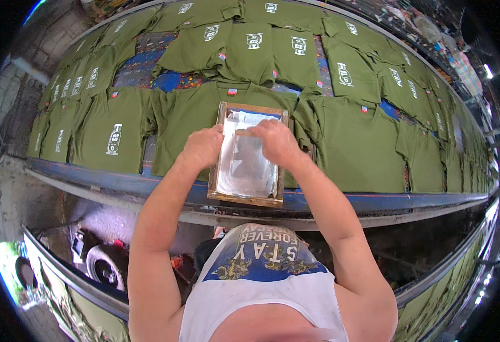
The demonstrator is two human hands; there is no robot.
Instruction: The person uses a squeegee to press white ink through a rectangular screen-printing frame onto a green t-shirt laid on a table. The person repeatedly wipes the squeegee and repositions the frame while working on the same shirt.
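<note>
A wooden-framed printing screen [244,199] lies on a green T-shirt [182,117] on the long table before me. White ink [249,118] is smeared over its mesh, thickest toward the far end. My left hand [203,146] is closed on the left rail of the frame. Inside the frame, my right hand [276,142] grips a squeegee [243,133], of which only a short brownish strip shows beside the fingers. A greyish patch appears in the mesh just below it. The shirt under the screen is mostly hidden.
Green shirts lie in rows along the table. The shirt to the left [108,122] bears a white bottle-shaped print; the one to the right [355,145] shows plain fabric. The table's near edge [164,206] runs in front of me. A wheel [105,267] stands below left.
</note>
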